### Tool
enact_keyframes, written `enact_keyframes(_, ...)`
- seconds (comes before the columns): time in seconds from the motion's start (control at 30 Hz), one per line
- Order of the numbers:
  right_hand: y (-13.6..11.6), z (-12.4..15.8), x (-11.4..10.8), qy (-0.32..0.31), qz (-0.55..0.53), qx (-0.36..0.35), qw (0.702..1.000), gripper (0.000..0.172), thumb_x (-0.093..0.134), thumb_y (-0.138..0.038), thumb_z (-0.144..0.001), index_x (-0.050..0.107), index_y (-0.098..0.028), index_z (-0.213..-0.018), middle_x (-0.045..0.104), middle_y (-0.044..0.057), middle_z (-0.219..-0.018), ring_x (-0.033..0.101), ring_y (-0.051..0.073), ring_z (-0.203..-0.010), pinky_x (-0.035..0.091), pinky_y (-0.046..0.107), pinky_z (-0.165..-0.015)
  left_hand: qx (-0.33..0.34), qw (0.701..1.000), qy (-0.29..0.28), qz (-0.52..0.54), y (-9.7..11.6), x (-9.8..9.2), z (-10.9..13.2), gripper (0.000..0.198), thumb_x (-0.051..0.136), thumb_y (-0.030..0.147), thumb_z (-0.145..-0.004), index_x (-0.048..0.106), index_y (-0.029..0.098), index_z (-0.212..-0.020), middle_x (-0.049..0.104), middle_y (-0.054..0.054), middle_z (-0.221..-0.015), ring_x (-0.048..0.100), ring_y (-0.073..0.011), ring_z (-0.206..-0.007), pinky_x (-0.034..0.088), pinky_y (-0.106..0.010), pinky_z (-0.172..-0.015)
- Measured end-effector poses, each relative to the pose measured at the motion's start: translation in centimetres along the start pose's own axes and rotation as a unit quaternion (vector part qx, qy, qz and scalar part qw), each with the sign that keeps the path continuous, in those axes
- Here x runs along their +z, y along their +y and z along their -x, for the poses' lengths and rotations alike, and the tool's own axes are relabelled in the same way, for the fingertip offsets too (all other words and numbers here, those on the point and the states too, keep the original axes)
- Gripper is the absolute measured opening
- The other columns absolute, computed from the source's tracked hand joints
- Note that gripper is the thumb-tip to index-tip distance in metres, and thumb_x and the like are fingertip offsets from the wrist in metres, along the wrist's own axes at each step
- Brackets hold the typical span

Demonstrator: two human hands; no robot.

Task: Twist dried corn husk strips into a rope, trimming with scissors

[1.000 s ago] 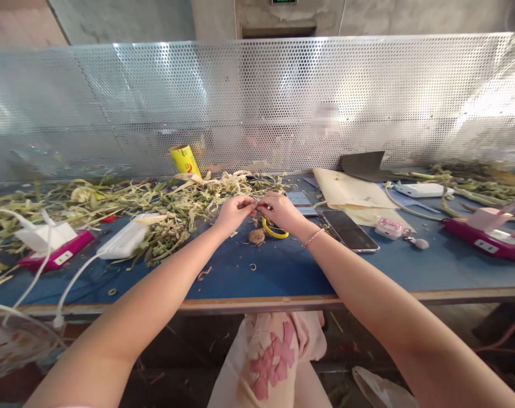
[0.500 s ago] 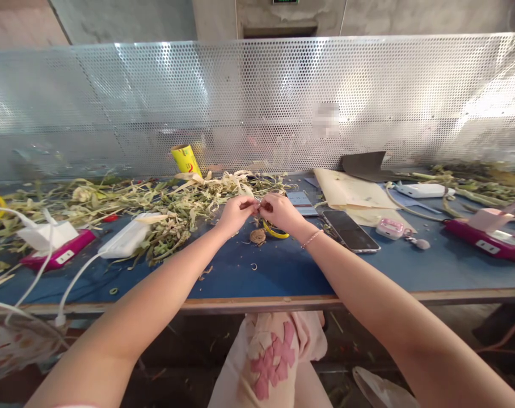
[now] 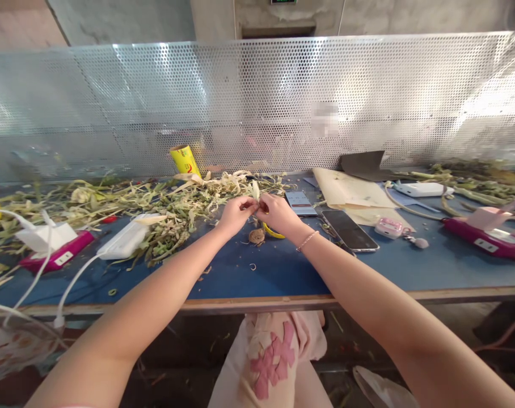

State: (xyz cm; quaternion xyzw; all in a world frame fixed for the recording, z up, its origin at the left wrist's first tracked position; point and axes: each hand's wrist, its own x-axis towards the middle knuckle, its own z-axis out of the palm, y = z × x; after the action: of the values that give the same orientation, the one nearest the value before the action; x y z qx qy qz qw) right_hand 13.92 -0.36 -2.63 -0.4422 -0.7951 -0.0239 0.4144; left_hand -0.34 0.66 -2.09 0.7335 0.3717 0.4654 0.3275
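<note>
My left hand (image 3: 236, 215) and my right hand (image 3: 277, 212) meet fingertip to fingertip above the blue table (image 3: 232, 280). Between them a small pale leaf (image 3: 256, 191) sticks up, pinched by the fingers of both. Just below the fingertips lies a round brown coil (image 3: 257, 236), with a yellow ring (image 3: 274, 233) beside it, partly hidden by my right hand. Dried leaves and stalks (image 3: 172, 212) are heaped left of and behind my hands.
A phone (image 3: 351, 230), a pink case (image 3: 389, 228) and brown paper (image 3: 351, 190) lie right. At left are a white power bank (image 3: 127, 238) and a magenta power strip (image 3: 76, 249). A yellow tube (image 3: 185, 160) stands near the perforated metal screen (image 3: 266, 102).
The pale leaf now stands up between my fingertips, where earlier only something tiny showed. Both hands have stayed almost in place, the right wrist shifting slightly left.
</note>
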Motion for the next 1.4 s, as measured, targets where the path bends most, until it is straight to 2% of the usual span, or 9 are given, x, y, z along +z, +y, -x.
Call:
enact_keyframes(0.1, -0.1, 0.0, 0.0, -0.013, -0.012, 0.003, 1.0, 0.007, 0.047, -0.012, -0.068, 0.046, -0.019, -0.07, 0.052, 0.001, -0.064, 0.045, 0.014, -0.059, 0.035, 0.024, -0.058, -0.004, 1.0, -0.005, 0.013, 0.0, 0.1, 0.1, 0.011, 0.058, 0.027, -0.066, 0.06, 0.016, -0.066, 0.06, 0.0, -0.064, 0.054, -0.0126, -0.064, 0.043, -0.025, -0.064)
enact_keyframes(0.33, 0.3, -0.3, 0.2, -0.034, -0.013, -0.021, 0.999, 0.016, 0.043, -0.007, -0.066, 0.038, -0.02, -0.059, 0.051, 0.002, -0.063, 0.046, 0.014, -0.062, 0.036, 0.025, -0.061, -0.016, 0.999, 0.002, 0.041, 0.3, 0.2, 0.2, 0.016, 0.06, 0.031, -0.065, 0.062, 0.016, -0.07, 0.062, 0.0, -0.067, 0.056, -0.0134, -0.067, 0.045, -0.027, -0.067)
enact_keyframes(0.57, 0.2, -0.4, -0.1, -0.043, -0.019, -0.016, 0.999, 0.014, 0.044, -0.007, -0.072, 0.044, -0.019, -0.063, 0.054, 0.003, -0.064, 0.048, 0.014, -0.063, 0.037, 0.025, -0.063, -0.018, 0.998, 0.01, 0.067, -0.1, 0.2, 0.0, 0.017, 0.062, 0.032, -0.064, 0.06, 0.015, -0.069, 0.059, 0.001, -0.063, 0.053, -0.0114, -0.063, 0.044, -0.026, -0.065)
enact_keyframes(0.8, -0.2, -0.5, -0.9, -0.064, -0.035, 0.012, 0.997, 0.012, 0.046, -0.008, -0.076, 0.051, -0.016, -0.068, 0.059, 0.005, -0.071, 0.051, 0.013, -0.068, 0.037, 0.024, -0.067, -0.015, 0.997, 0.027, 0.07, -0.1, 0.0, -0.1, 0.017, 0.061, 0.031, -0.063, 0.059, 0.015, -0.069, 0.057, 0.002, -0.059, 0.053, -0.0112, -0.06, 0.045, -0.027, -0.065)
enact_keyframes(1.03, 0.0, -0.4, -1.1, -0.073, -0.084, 0.052, 0.992, 0.008, 0.049, -0.014, -0.074, 0.049, -0.016, -0.067, 0.054, 0.0, -0.065, 0.046, 0.01, -0.061, 0.035, 0.023, -0.063, -0.004, 0.998, 0.019, 0.055, -0.4, 0.1, -0.2, 0.013, 0.058, 0.028, -0.066, 0.058, 0.016, -0.068, 0.057, 0.002, -0.06, 0.053, -0.0112, -0.062, 0.044, -0.026, -0.065)
enact_keyframes(1.23, 0.0, -0.4, -1.3, -0.101, -0.189, 0.116, 0.97, 0.01, 0.047, -0.021, -0.075, 0.048, -0.017, -0.066, 0.049, -0.004, -0.057, 0.043, 0.009, -0.054, 0.035, 0.023, -0.057, 0.003, 0.999, 0.025, 0.045, -0.5, -0.1, -0.2, 0.012, 0.057, 0.027, -0.066, 0.056, 0.016, -0.068, 0.056, 0.002, -0.061, 0.053, -0.0111, -0.062, 0.043, -0.026, -0.065)
enact_keyframes(1.4, 0.4, -0.4, -1.0, -0.101, -0.343, 0.158, 0.92, 0.011, 0.048, -0.025, -0.074, 0.046, -0.018, -0.066, 0.051, -0.004, -0.06, 0.048, 0.008, -0.056, 0.04, 0.024, -0.059, -0.002, 0.999, 0.027, 0.038, -0.2, -0.2, -0.1, 0.012, 0.058, 0.028, -0.067, 0.056, 0.016, -0.068, 0.056, 0.002, -0.061, 0.052, -0.0108, -0.061, 0.043, -0.025, -0.064)
